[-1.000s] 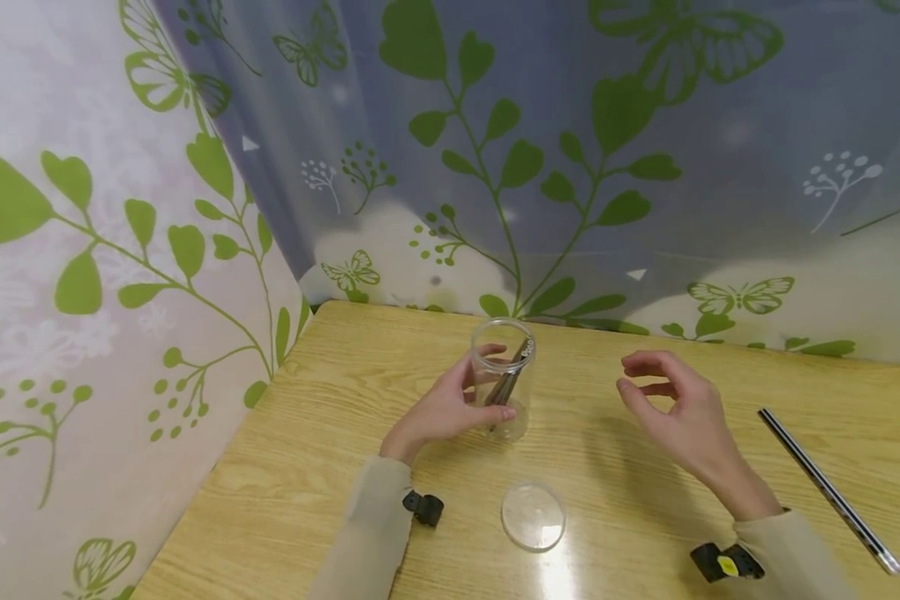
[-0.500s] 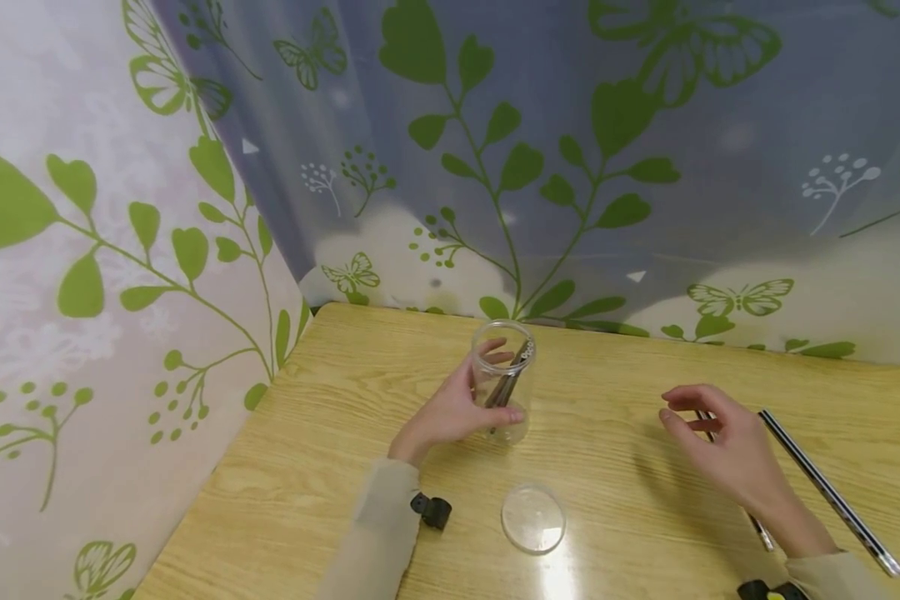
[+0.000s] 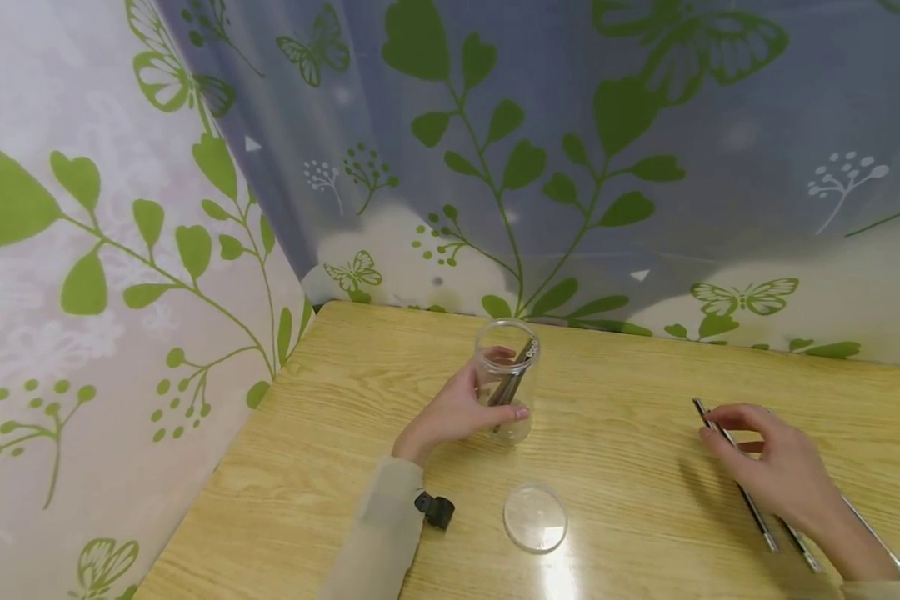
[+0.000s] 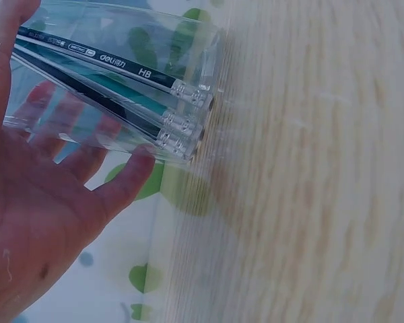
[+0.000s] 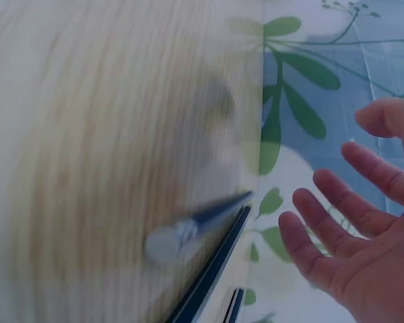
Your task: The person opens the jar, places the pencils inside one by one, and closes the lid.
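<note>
My left hand point(image 3: 461, 408) grips a clear plastic jar point(image 3: 523, 392) that stands upright and lidless on the table. Several dark pencils point(image 4: 111, 62) lean inside it, their silver ends at the base; one is printed "HB". Over the right side of the table, my right hand point(image 3: 772, 467) hovers with fingers spread and thumb apart, nothing between them. Under and beside it lie a dark pencil point(image 3: 756, 510), a second pencil point(image 3: 801, 548) and a third point(image 3: 873, 533), the latter two partly hidden by the hand in the head view.
A clear round lid point(image 3: 535, 518) lies flat on the wooden table point(image 3: 607, 467) in front of the jar. A leaf-patterned curtain point(image 3: 450, 167) rises along the back edge, with another patterned panel point(image 3: 120, 350) on the left.
My right hand has moved right and toward me, over the pencils, uncovering parts of two that it hid before. The left hand and the jar stay nearly in place.
</note>
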Motion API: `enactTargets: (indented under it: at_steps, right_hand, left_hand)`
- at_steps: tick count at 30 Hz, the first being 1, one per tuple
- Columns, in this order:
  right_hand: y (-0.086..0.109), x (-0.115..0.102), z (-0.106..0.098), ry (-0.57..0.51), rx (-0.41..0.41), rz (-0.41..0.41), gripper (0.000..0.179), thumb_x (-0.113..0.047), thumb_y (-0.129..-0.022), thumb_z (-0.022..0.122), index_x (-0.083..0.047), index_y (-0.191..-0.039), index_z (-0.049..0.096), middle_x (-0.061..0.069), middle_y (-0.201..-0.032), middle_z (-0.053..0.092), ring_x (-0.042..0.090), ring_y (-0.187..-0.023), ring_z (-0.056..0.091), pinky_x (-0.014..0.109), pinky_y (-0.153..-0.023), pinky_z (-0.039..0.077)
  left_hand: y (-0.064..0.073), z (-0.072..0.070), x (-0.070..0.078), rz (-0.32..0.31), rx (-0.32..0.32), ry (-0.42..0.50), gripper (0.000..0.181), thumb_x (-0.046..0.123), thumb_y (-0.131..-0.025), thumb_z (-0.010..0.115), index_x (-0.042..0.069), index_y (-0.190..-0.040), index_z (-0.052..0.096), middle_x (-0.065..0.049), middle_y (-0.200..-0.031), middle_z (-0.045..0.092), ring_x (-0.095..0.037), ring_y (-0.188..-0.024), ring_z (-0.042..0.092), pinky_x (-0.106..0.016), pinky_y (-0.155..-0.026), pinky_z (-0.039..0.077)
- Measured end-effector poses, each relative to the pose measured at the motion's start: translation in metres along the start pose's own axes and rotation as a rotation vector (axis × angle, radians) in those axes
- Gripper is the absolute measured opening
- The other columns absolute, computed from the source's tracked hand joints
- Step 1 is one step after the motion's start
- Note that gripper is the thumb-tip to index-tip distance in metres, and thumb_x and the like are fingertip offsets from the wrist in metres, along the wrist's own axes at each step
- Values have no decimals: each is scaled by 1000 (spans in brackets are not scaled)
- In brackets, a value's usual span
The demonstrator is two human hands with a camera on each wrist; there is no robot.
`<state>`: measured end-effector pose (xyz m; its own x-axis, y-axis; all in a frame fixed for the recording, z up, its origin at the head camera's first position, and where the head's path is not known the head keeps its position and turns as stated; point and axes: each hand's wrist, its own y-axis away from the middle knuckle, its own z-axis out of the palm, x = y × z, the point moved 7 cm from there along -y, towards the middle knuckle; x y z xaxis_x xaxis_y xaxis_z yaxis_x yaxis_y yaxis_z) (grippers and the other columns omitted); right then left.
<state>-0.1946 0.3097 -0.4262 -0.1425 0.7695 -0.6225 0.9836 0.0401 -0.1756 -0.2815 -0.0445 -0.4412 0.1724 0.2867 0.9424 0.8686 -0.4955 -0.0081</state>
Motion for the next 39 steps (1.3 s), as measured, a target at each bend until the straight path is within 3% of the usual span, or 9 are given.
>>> enactTargets:
  at_steps: [3,6,8,10,14,21,28,34,39]
  right_hand:
    - [1,11,-1,36,-23,23,32,-31,-100,67,-6,-121,68,25,-123,68,-25,-93,46,17,-64,55]
    - [2,20,-1,79,-51,34,34,-32,-100,67,-5,-119,69,26,-120,69,6,-98,67,23,-63,57]
    - [2,24,-1,104,-74,35,35,-32,-100,67,-3,-119,69,28,-117,70,31,-97,71,33,-65,59]
    - [2,28,-1,128,-94,37,38,-33,-100,66,-1,-120,69,30,-116,70,45,-96,71,44,-67,59]
    - [1,36,-1,151,-129,47,41,-34,-101,64,1,-122,67,32,-119,69,47,-94,71,56,-72,57]
    - [-4,44,-3,209,-154,16,37,-26,-99,67,5,-118,67,31,-113,70,46,-93,71,54,-70,56]
    - [-7,48,-1,252,-184,-9,29,-19,-93,73,3,-112,68,18,-98,73,31,-81,71,48,-64,55]
    - [-10,52,1,260,-201,-13,29,-18,-90,76,2,-110,69,15,-95,73,18,-74,66,42,-61,52]
    - [-10,53,1,258,-207,-17,27,-17,-89,77,1,-108,70,17,-94,73,24,-75,69,44,-62,55]
  left_hand:
    - [0,0,0,0,1,-9,80,33,-86,84,31,-152,41,9,-151,53,-21,-145,45,-59,-119,35]
    - [0,0,0,-4,3,-20,79,33,-86,84,33,-152,41,8,-151,54,-21,-144,45,-58,-118,36]
    - [0,0,0,-4,2,-25,80,34,-86,84,32,-153,41,7,-150,55,-21,-143,46,-58,-117,37]
    - [0,0,1,-7,3,-33,80,35,-86,84,31,-153,40,7,-150,56,-21,-143,47,-57,-116,38]
    - [0,1,1,-6,2,-35,81,35,-86,84,29,-154,40,7,-148,58,-20,-141,48,-56,-114,40]
    - [0,0,-1,-23,10,-34,80,37,-85,85,34,-152,41,7,-148,58,-19,-141,48,-56,-114,40]
    - [0,-1,-3,-32,15,-35,77,38,-84,85,42,-148,42,7,-148,58,-18,-141,48,-55,-114,40]
    - [1,-1,-3,-32,13,-32,80,38,-84,85,36,-151,42,7,-148,58,-18,-142,48,-56,-115,39]
    - [0,-1,-3,-26,12,-36,80,36,-84,85,34,-151,42,6,-149,58,-18,-141,49,-54,-114,40]
